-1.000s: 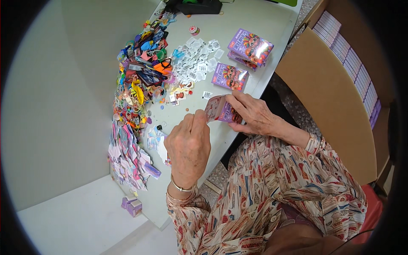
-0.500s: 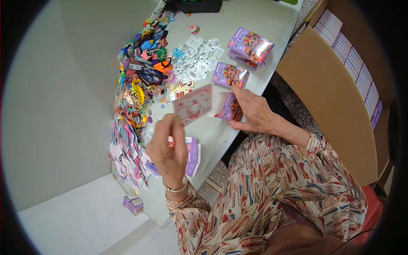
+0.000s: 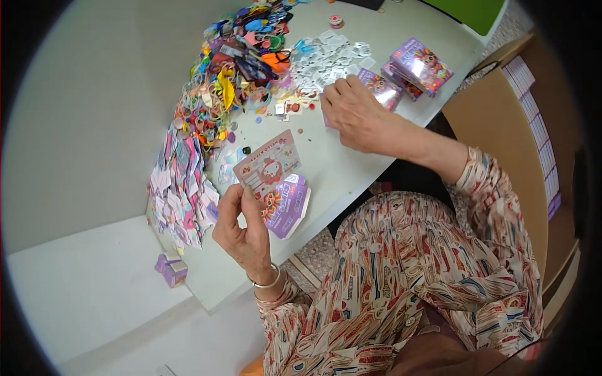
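My left hand [image 3: 241,229] pinches a pink card [image 3: 273,161] with a cartoon figure between thumb and fingertips. The card is tilted over the table, above flat purple cartons [image 3: 290,207]. My right hand [image 3: 360,119] is curled, back up, beside a purple printed box [image 3: 385,93]. A sliver of purple shows below its fingers, but I cannot see what they grip. Behind that hand spreads a heap of small white packets [image 3: 332,56]. A stack of purple boxes [image 3: 423,66] stands further right. Small stickers or cards [image 3: 293,108] lie left of the right hand.
Colourful trinkets [image 3: 232,81] are heaped along the wall side, with pink and white paper pieces [image 3: 182,188] nearer. A small purple box [image 3: 170,269] sits at the table's left end. A large cardboard carton [image 3: 501,125] holding rows of boxes stands at right. A round tin [image 3: 336,22] lies far back.
My right hand has moved away from the box it held near the table edge, up toward the white packets. The left hand still holds the card, now lower and steadier. The view has shifted.
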A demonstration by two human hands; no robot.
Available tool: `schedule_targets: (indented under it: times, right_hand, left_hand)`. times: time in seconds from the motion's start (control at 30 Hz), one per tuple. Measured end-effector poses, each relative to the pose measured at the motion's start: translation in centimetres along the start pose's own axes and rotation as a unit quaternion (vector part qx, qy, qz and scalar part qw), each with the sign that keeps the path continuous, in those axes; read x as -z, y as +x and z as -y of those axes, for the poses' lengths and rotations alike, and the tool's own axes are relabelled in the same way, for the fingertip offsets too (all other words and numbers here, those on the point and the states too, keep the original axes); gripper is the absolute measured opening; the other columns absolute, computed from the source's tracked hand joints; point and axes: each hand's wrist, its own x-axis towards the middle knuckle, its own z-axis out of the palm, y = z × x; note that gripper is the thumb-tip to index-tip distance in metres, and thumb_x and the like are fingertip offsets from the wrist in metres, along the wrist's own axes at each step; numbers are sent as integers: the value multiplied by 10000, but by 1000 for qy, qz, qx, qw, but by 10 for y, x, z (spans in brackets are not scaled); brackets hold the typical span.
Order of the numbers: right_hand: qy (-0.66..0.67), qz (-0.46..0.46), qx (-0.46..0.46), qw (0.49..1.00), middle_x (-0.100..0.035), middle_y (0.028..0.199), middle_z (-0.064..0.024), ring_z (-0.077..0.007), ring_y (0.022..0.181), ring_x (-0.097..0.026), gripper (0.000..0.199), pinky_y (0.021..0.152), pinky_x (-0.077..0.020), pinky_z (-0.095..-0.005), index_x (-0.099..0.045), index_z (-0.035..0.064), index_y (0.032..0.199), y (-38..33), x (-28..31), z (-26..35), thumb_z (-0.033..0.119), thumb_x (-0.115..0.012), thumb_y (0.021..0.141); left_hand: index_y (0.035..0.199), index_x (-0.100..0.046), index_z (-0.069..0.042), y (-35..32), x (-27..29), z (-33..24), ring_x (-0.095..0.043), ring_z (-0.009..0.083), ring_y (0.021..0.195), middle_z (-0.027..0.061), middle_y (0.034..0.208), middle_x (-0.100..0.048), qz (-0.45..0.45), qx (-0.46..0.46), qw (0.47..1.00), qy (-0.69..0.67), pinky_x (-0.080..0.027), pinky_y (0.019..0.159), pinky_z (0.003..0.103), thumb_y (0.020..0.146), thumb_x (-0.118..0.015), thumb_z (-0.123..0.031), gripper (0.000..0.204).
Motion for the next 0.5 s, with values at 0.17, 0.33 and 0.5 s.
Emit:
schedule_targets:
  times: [0.17,0.33,0.5]
  right_hand:
    - [-69,171,96,978,-576,848,-102,-239,890,-530,145,805,-366,-351,-693,37,780,50,20,-1,146,-620,717]
    - [-135,114,116,977,-592,867,-78,-225,951,-516,134,828,-377,-335,-686,44,755,49,31,-20,145,-662,671]
    - [-95,57,63,992,-567,879,-88,-247,941,-511,306,818,-397,-333,-604,8,891,22,43,-49,116,-682,615]
  left_hand:
    - [957,-613,36,-13,3,14,-595,92,596,70,714,-630,-2,3,1000,-3,-464,551,218,882,-604,24,76]
    - [969,-616,39,-17,2,22,-593,89,600,61,711,-627,13,29,999,-25,-452,543,209,874,-611,27,96]
    - [971,-619,36,-15,-3,30,-596,93,604,60,717,-631,29,36,999,-10,-458,545,211,880,-604,25,93]
